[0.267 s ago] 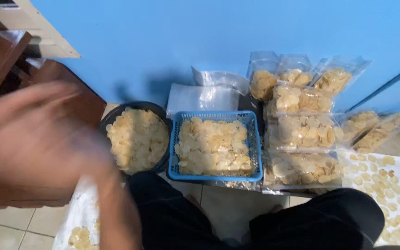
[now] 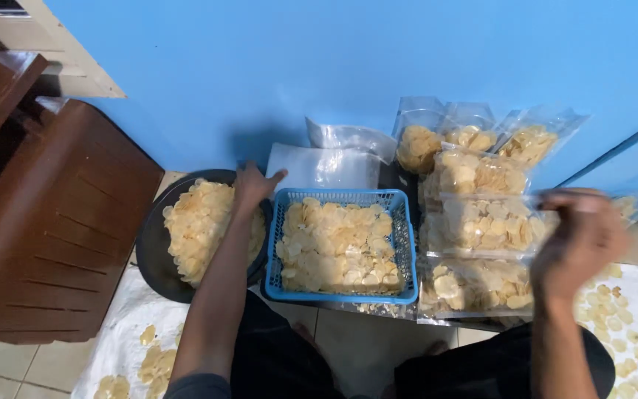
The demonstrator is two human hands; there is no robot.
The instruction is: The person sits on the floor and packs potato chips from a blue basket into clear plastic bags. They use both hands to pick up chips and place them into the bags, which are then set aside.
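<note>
Wall (image 2: 319,66): blue, behind everything.
Cabinet (image 2: 46,222): brown wood, at far left.
Bags (image 2: 481,222): clear, filled with chips, stacked right of the basket.
Basket (image 2: 406,244): blue, full of chips, between the hands, long axis left to right.
Bowl (image 2: 153,251): black, holds chips, just left of the basket.
Left hand (image 2: 254,185): nearer, fingers spread, released, at the bowl's far rim, beside the basket corner.
Right hand (image 2: 581,236): blurred, raised over the bags; grasp cannot be told.

Right hand (image 2: 581,240) motion-blurred, its grip unclear; loose chips (image 2: 633,325) cut off.
</note>
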